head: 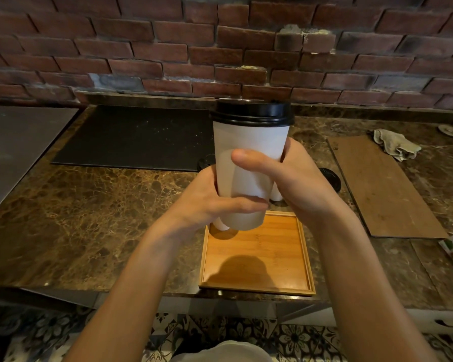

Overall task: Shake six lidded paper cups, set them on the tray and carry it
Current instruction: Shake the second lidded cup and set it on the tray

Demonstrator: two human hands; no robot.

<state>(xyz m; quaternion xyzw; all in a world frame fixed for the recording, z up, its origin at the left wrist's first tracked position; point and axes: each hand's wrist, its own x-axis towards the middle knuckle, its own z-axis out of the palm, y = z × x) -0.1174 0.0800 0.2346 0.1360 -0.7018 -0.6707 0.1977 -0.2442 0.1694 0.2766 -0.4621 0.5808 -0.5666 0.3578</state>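
Marble-look brown tabletop (94, 205) w/ a bamboo tray (256, 257) at its near edge, mostly bare; bits of other white cups peek out behind my hands at the tray's far side, count unclear. I hold one white paper cup (249, 158) w/ black lid (253, 113) upright, long axis vertical, above the tray's far-left corner. Left hand (207, 202) fingers clenched round its base, right hand (298, 178) wrapped round the middle. Tray lies straight below, toward me.
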